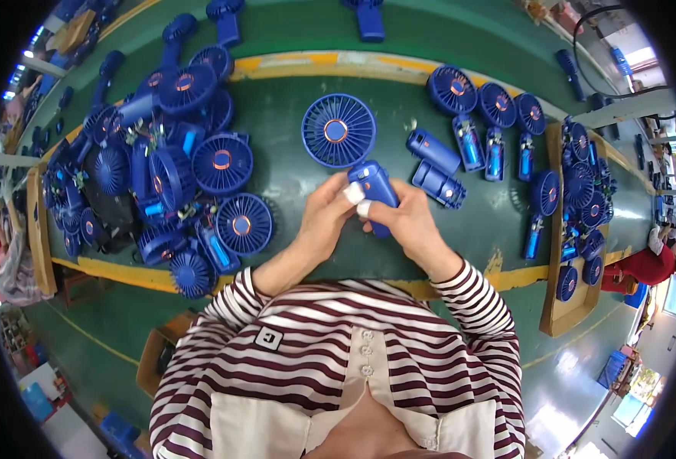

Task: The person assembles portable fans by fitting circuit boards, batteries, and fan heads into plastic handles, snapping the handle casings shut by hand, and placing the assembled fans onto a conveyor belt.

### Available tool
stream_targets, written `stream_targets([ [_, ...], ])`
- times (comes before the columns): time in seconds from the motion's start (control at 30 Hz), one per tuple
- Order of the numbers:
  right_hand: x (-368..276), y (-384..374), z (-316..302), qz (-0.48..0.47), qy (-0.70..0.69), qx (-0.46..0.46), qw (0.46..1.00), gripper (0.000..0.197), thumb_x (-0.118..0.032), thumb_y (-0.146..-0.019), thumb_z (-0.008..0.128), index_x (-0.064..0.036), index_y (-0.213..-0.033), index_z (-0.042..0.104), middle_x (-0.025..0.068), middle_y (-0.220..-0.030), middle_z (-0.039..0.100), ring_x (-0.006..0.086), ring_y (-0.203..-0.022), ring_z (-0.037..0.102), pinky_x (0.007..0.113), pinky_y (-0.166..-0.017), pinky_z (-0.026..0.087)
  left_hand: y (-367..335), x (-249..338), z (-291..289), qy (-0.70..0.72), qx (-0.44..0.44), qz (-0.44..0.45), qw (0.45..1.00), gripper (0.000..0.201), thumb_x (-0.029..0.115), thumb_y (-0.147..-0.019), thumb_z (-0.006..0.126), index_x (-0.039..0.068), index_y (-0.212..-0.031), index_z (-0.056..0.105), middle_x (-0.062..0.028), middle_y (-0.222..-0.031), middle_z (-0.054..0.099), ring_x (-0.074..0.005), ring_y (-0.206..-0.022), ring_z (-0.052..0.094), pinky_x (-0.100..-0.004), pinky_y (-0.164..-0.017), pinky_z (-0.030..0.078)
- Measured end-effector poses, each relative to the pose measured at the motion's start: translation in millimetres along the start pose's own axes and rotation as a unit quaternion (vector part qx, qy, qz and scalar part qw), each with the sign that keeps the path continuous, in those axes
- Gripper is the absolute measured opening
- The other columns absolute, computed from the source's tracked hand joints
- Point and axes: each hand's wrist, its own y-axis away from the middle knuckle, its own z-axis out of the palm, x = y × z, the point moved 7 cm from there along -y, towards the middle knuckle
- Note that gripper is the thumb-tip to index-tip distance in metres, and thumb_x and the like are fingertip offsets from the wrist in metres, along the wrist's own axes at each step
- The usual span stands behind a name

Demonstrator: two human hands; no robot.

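Over the near middle of the green table (292,107), my left hand (327,218) and my right hand (414,226) both grip a blue handheld fan (377,191) by its handle. Its round slatted head, with an orange ring at the centre, points away from me. Both thumbs have white coverings and press on the handle from above; the fingers beneath are partly hidden. Just right of the fan lie two loose blue handle shells, one with its smooth back up (433,151) and one showing its inside (439,184).
A heap of blue fans (221,159) fills the table's left side. Several fans with exposed battery cells (469,144) stand in a row at the right. Beyond them, a cardboard tray (575,312) holds more fans. Across the yellow edge runs a green surface (299,30) carrying scattered fans.
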Motion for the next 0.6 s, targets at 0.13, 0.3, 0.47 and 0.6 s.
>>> stream_targets([
  [0.13,-75.2,-43.3,-42.9,-0.102,0.057,0.075,0.99,0.021,-0.013,-0.067,0.065,0.0015,-0.081,0.057,0.0086,-0.061,0.059,0.0123,-0.052,0.056,0.024,-0.048,0.044,5.2,8.0,-14.9,-0.064,0.044,0.089,0.993,0.032,0.009,-0.084,0.049,-0.001,-0.115,0.05,-0.0156,-0.094,0.062,-0.0148,-0.076,0.059,-0.0256,-0.066,0.049],
  [0.3,-164.6,-146.3,-162.6,-0.176,0.408,0.294,0.846,0.045,-0.035,-0.071,0.063,-0.0026,-0.102,0.059,0.0159,-0.083,0.064,0.0271,-0.08,0.062,0.035,-0.07,0.046,4.8,-3.2,-9.1,-0.19,0.026,0.062,0.979,0.019,0.008,-0.085,0.053,0.002,-0.102,0.059,-0.0058,-0.075,0.064,-0.0048,-0.059,0.052,-0.0178,-0.05,0.041],
  [0.47,-184.6,-230.5,-229.9,-0.017,0.57,0.343,0.746,0.054,-0.041,-0.075,0.054,-0.0098,-0.118,0.051,0.02,-0.115,0.053,0.0334,-0.107,0.051,0.041,-0.091,0.04,7.2,1.5,-7.0,-0.298,0.036,0.127,0.945,0.013,0.01,-0.082,0.055,0.002,-0.088,0.063,-0.0018,-0.06,0.06,-0.0047,-0.051,0.051,-0.0213,-0.046,0.04],
  [0.6,-177.6,-257.3,-248.3,0.036,0.594,0.388,0.703,0.052,-0.04,-0.073,0.055,-0.0124,-0.117,0.053,0.0187,-0.121,0.047,0.034,-0.109,0.049,0.041,-0.091,0.04,8.8,3.2,-9.3,-0.331,0.021,0.11,0.937,0.013,0.007,-0.084,0.054,-0.002,-0.088,0.062,-0.0055,-0.065,0.061,-0.0098,-0.057,0.059,-0.0212,-0.051,0.045],
])
